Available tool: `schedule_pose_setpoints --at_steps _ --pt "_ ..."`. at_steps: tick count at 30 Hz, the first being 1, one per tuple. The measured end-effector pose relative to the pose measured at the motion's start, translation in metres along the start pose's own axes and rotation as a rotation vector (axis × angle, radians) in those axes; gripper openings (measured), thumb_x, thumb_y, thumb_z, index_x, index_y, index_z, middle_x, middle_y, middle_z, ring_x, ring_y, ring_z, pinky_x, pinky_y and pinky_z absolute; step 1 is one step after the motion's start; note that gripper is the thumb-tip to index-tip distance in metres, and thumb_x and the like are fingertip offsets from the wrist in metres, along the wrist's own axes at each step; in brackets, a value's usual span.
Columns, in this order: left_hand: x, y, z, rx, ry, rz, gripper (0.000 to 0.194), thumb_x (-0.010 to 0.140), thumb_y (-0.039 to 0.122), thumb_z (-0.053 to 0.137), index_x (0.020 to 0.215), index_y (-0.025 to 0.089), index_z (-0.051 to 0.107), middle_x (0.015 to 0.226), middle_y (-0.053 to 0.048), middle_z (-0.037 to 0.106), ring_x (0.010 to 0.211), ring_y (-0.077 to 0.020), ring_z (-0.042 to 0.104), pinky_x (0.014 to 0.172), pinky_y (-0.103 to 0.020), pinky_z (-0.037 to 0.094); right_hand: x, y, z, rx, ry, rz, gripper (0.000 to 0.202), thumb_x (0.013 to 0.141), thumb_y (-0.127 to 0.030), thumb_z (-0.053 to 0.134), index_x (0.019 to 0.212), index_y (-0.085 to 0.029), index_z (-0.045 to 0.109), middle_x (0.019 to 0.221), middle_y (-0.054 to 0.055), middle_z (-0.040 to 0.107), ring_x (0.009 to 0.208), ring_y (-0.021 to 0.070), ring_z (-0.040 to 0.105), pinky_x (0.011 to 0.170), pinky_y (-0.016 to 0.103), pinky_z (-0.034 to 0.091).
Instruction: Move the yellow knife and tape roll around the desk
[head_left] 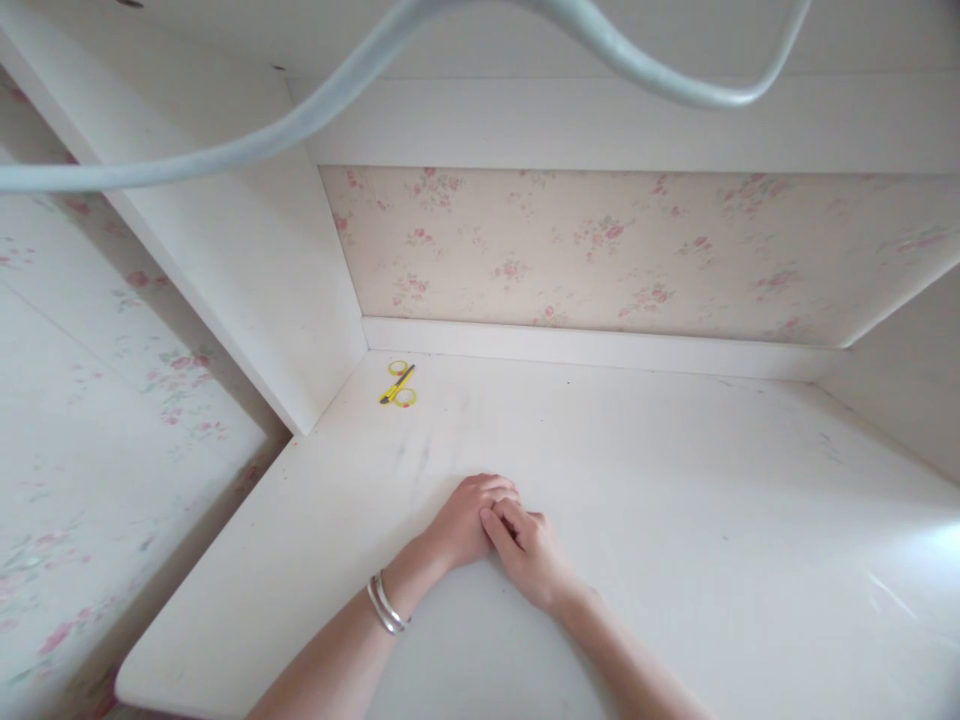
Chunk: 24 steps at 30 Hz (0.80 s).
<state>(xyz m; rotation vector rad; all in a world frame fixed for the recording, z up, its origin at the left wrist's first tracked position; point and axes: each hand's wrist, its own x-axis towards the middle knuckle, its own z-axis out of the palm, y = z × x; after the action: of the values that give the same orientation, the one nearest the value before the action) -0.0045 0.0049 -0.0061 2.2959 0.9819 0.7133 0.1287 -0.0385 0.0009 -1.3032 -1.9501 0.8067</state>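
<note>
My left hand (474,522) and my right hand (527,553) rest together on the white desk (637,560), near its middle. The fingers of both are curled closed against each other, and the right thumb lies beside the back of the left hand. No object shows in either; the palms are hidden. Two silver bangles (386,603) circle the left wrist. Beyond the hands, toward the back left corner, lies a yellow and black utility knife (397,384). Beside it are a small yellow ring (398,368) and a second yellow ring (406,398), which look like rolls of tape.
A white side panel (262,250) rises at the left of the desk, and another panel (915,370) at the right. Floral wallpaper (600,250) covers the back wall. Overhead, a pale cable (300,125) hangs across the view under a shelf (637,125).
</note>
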Motion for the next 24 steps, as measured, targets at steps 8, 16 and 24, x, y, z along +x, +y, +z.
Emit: schedule_pose_setpoints --at_steps 8,16,24 --pt "0.0 -0.0002 0.0002 0.005 -0.003 0.003 0.013 0.081 0.018 0.06 0.09 0.02 0.069 0.104 -0.003 0.068 0.101 -0.0172 0.059 0.094 -0.028 0.04 -0.0002 0.0016 0.001 -0.002 -0.007 0.011 0.032 0.095 -0.039 0.037 0.068 -0.022 0.038 0.057 -0.004 0.043 0.052 0.0106 0.039 0.051 0.024 0.029" --pt "0.0 0.0014 -0.0022 0.02 -0.024 0.011 0.015 0.081 0.017 0.059 0.092 0.019 0.068 0.105 -0.003 0.068 0.102 -0.0176 0.058 0.096 -0.03 0.039 0.0021 0.0024 0.0018 -0.019 -0.001 0.011 0.032 0.094 -0.039 0.038 0.067 -0.021 0.039 0.058 -0.004 0.044 0.052 0.0103 0.039 0.052 0.024 0.03" --pt "0.0004 0.0004 0.0007 -0.03 0.009 0.009 0.013 0.079 0.016 0.059 0.088 0.019 0.069 0.102 -0.004 0.068 0.1 -0.0172 0.058 0.095 -0.029 0.04 0.0034 0.004 0.0003 0.059 0.002 0.011 0.033 0.093 -0.04 0.04 0.065 -0.021 0.041 0.057 -0.005 0.04 0.052 0.01 0.038 0.051 0.023 0.028"
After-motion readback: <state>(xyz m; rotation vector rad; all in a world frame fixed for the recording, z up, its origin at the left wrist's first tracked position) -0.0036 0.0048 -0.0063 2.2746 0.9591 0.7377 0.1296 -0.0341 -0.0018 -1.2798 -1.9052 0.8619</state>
